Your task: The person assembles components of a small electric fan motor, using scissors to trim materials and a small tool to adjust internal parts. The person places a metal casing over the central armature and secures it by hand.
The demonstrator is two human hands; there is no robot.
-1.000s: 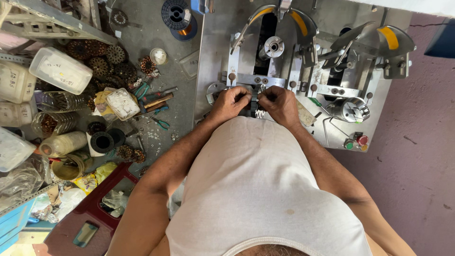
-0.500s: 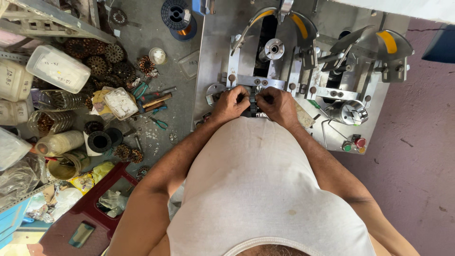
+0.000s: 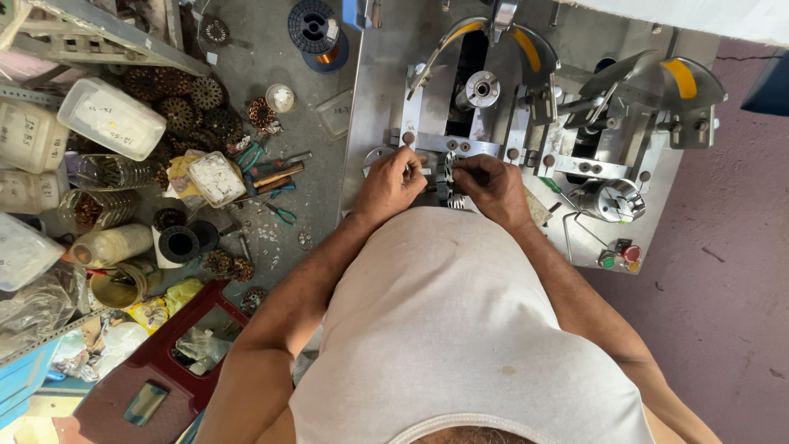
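I look straight down over my white vest at a metal winding machine with yellow-edged curved guards. My left hand and my right hand meet at its front edge, both pinching a small dark toothed metal core with pale insulation between them. The fingers of each hand are curled on that part, which is half hidden by them. A bare steel spindle stands just beyond the hands.
Left of the machine lie stacked toothed cores, plastic tubs, pliers and cutters, jars and a wire spool. Red and green buttons sit at the machine's right corner. A dark red tray lies lower left.
Both hands stayed on the small core, with only slight finger shifts. The view has moved a little.
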